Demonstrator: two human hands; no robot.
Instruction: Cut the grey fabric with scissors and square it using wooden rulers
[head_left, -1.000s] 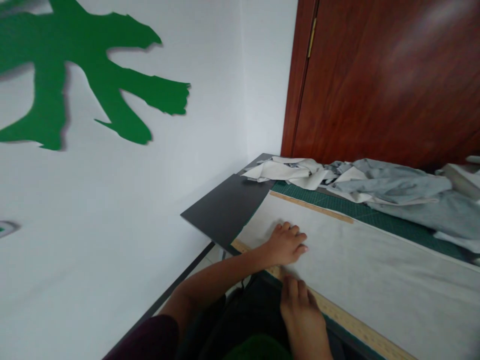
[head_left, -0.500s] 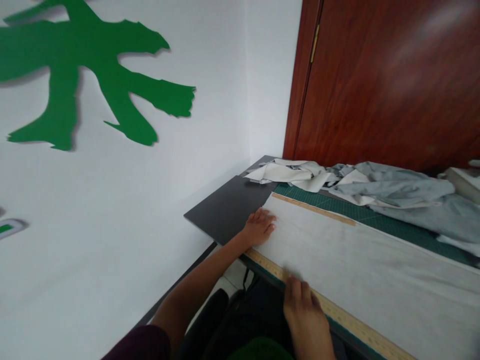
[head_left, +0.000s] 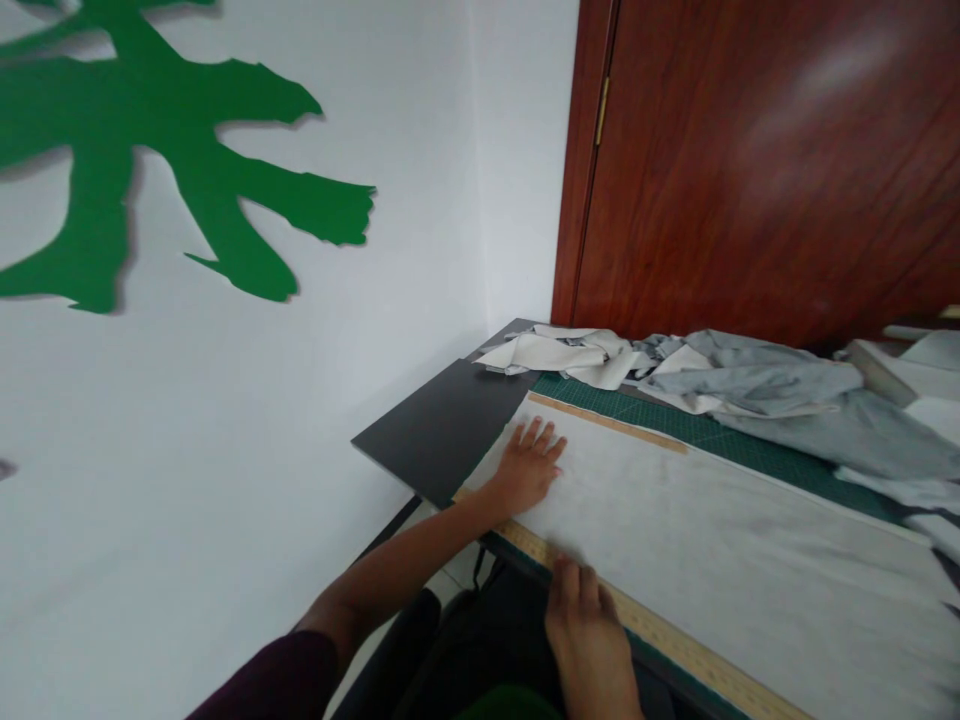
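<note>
The left hand (head_left: 527, 474) is now spreading its empty fingers wide on the white fabric (head_left: 712, 520), while the right hand (head_left: 591, 635) is curling at the near ruler (head_left: 667, 635), its grip unclear.

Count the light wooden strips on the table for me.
2. A long strip runs along the near edge of the white cloth, by the right hand; a shorter strip lies near the cloth's far edge. More may be hidden under the heaped fabric.
</note>
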